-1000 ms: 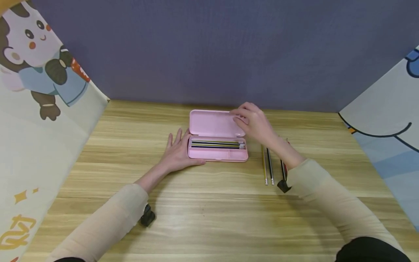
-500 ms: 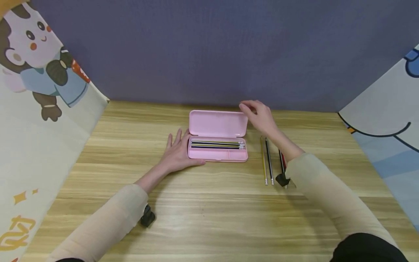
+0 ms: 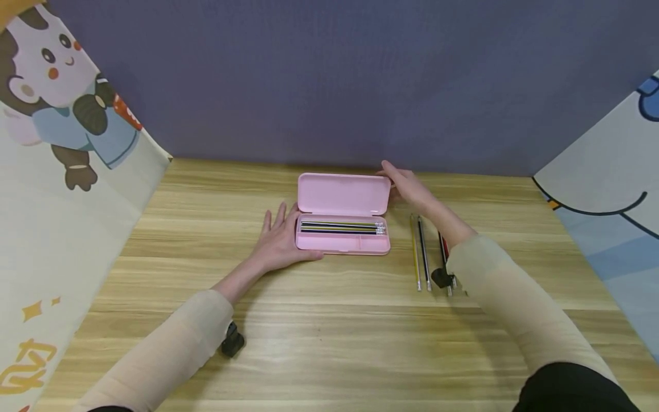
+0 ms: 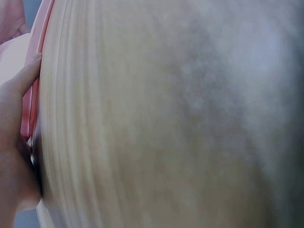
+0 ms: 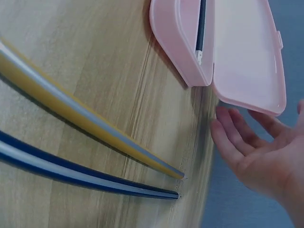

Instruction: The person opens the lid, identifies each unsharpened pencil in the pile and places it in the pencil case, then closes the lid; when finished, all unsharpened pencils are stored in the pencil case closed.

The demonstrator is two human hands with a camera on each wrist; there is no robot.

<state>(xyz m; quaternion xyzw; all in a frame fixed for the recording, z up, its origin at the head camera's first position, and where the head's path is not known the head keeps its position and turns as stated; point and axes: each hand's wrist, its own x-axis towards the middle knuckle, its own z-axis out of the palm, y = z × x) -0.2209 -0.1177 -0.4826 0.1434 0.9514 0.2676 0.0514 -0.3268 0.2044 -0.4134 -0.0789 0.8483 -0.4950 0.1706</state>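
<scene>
A pink pencil case [image 3: 334,244] lies on the table with its lid [image 3: 343,194] raised at the back. Several striped pencils [image 3: 340,228] fill its rear compartment. My left hand [image 3: 273,245] braces the case's left end, thumb straight along the front edge and other fingers spread. At the lid's right end is my right hand [image 3: 410,187]. In the right wrist view its loosely bent fingers [image 5: 230,133] reach beside and behind the lid's end; whether they touch it I cannot tell. The right hand holds nothing.
Right of the case lie a yellow pencil [image 3: 415,254] and a dark pencil [image 3: 424,254]. More pencils [image 3: 443,250] lie partly hidden under the right forearm. A dark panel [image 3: 329,86] stands behind the wooden table [image 3: 309,343], with printed panels at both sides.
My right hand has moved right from over the lid's upper right corner to beside and behind its right end. The left hand and the case have stayed put.
</scene>
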